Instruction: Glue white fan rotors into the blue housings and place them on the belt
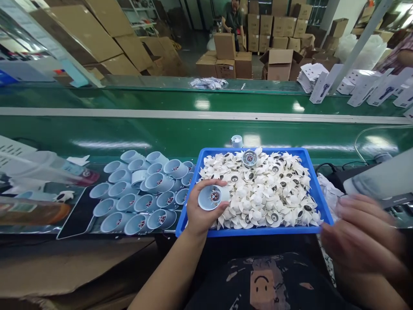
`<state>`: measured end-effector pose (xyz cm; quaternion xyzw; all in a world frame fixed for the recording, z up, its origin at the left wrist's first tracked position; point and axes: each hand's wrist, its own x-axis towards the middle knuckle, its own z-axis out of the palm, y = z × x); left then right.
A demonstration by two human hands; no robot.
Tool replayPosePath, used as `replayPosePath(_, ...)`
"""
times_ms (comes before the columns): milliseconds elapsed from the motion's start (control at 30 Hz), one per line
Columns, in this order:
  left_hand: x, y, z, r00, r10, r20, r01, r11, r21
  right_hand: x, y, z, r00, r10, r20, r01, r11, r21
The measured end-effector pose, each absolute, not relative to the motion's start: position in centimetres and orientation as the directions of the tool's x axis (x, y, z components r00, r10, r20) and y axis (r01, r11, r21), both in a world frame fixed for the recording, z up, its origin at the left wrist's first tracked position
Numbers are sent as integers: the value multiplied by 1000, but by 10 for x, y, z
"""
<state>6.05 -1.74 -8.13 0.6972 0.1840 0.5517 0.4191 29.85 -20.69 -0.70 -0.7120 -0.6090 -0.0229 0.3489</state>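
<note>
My left hand [197, 211] is closed around a light-blue cup-shaped housing [206, 203], its open end facing me and a round metal-and-red part showing inside. Just behind it is a blue tray [318, 202] heaped with small white fan blades [258, 200]. On top of the heap rests a round grey ring-like part [249, 158]. My right hand [361, 232] is off the tray's right side, smeared by motion; whether its fingers hold anything cannot be seen. Many similar light-blue housings [155, 183] lie stacked to the left of the tray.
One small light-blue part [236, 141] stands behind the tray on the green conveyor belt [155, 133]. Bottles [35, 211] stand at the left and a white cylinder [383, 176] at the right. White printed boxes [322, 86] lie across the belt; a person [232, 19] stands among cartons.
</note>
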Motion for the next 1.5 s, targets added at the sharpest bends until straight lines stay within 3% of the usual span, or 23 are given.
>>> replayPosePath(67,60,-17,-79,343,698,628,-205,-597,775,288,-186,-16,148,895,421,937,10,-349)
replayPosePath(133,59,-18,-77,364,680,637,-189,-615,765,284,-166,-24,83,951,299,961,3,-277)
replayPosePath(233,59,-21,-74,401,643,652,-176,-645,744,282,-145,-32,80,990,120,967,-48,-250)
replayPosePath(333,62,-23,-75,419,587,693,-196,-687,700,280,-136,-35,129,990,51,964,-113,-239)
replayPosePath(467,67,-24,-77,345,574,743,-235,-713,660,279,-138,-31,196,971,134,948,-152,-280)
replayPosePath(600,62,-28,-64,300,576,761,-210,-738,641,280,-157,-10,139,939,315,923,-8,-384)
replayPosePath(767,62,-43,-31,642,340,687,-7,-893,449,257,-178,18,-33,881,473,742,339,-579)
replayPosePath(867,73,-54,-19,719,271,640,-9,-917,398,240,-179,23,-82,867,492,806,348,-479)
replayPosePath(1067,88,-65,-19,679,281,679,40,-937,348,232,-173,17,-54,899,434,960,166,-225)
replayPosePath(1267,92,-70,-22,580,307,755,97,-946,310,234,-156,2,-37,891,452,942,182,-283)
replayPosePath(1433,84,-67,-25,643,336,688,98,-927,361,245,-165,8,-108,876,469,969,197,-146)
replayPosePath(1500,73,-58,-24,697,334,635,108,-924,367,254,-179,14,-199,897,394,940,289,-184)
